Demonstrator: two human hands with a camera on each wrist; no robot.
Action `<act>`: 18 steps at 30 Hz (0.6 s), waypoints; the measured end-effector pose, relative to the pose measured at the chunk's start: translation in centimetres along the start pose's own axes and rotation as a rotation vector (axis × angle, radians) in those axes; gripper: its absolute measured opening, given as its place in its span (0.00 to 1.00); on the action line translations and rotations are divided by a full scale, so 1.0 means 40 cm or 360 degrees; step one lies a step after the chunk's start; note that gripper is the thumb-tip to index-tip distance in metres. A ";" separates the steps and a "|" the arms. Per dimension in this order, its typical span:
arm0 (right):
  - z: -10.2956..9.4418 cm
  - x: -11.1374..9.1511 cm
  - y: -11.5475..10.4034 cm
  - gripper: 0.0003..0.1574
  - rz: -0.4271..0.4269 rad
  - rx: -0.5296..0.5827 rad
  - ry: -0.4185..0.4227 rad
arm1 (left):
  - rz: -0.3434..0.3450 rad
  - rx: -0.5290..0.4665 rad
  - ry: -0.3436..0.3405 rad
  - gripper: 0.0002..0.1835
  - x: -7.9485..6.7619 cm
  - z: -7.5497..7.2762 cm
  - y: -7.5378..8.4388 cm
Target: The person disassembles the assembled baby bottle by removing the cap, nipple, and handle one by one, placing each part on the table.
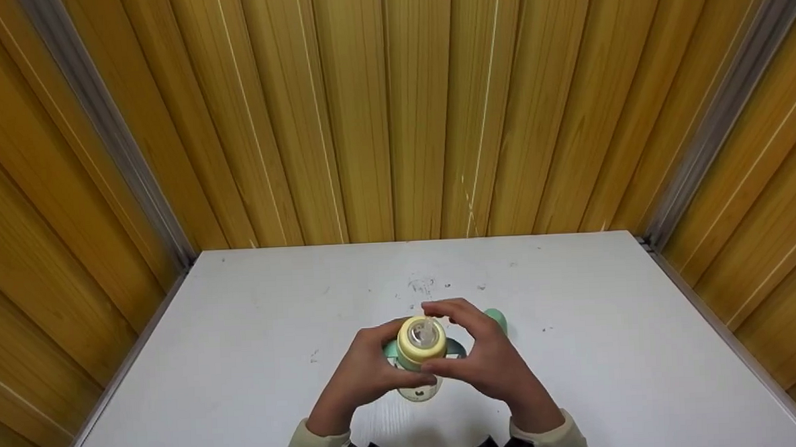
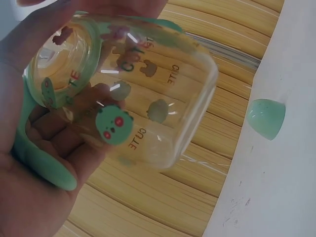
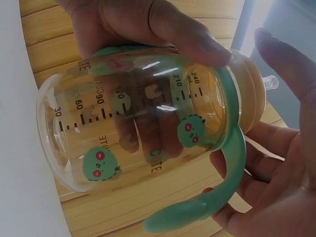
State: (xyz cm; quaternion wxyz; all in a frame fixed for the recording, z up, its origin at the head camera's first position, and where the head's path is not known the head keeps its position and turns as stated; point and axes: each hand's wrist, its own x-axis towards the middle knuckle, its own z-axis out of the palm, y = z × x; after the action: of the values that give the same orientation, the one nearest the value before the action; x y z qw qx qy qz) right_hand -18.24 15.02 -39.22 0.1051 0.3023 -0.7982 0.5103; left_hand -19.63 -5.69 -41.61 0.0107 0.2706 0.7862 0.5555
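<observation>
The left hand grips the bottle around its upper part, holding it above the table; the right hand curves loosely about the yellow ring, thumb standing off it. If the right hand twists, a slack left grip could let the smooth bottle turn along; uneven force could set the ring crooked. A stray fingertip might soil the teat. Farther out, a careless knuckle could send the green cap rolling.

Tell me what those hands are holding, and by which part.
A clear bottle, held by the left hand around its upper body. The right hand is at the yellow collar, its grip unclear.
</observation>
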 end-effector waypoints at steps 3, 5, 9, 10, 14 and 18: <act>0.006 0.002 -0.005 0.40 0.0040 -0.0043 0.0051 | -0.0001 0.0027 0.0023 0.36 0.001 0.000 0.002; 0.010 0.002 -0.008 0.40 0.0052 -0.0070 0.0076 | -0.0002 0.0047 0.0035 0.36 0.001 0.002 0.002; 0.017 0.003 -0.010 0.40 0.0056 -0.0094 0.0097 | 0.0007 0.0084 0.0072 0.35 0.003 0.004 -0.001; 0.019 0.003 -0.009 0.40 0.0052 -0.0100 0.0099 | 0.0010 0.0095 0.0080 0.35 0.003 0.005 -0.003; 0.025 0.005 -0.007 0.40 0.0063 -0.0113 0.0117 | 0.0016 0.0125 0.0095 0.35 0.004 0.006 -0.004; 0.027 0.006 -0.007 0.39 0.0092 -0.0134 0.0140 | 0.0040 0.0147 0.0107 0.36 0.006 0.008 -0.003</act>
State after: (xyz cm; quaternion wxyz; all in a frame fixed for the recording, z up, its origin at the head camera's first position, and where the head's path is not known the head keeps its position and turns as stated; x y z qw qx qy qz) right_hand -18.14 13.90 -39.40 0.1378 0.2518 -0.8220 0.4919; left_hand -19.78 -5.34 -41.75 -0.0353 0.2618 0.8074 0.5276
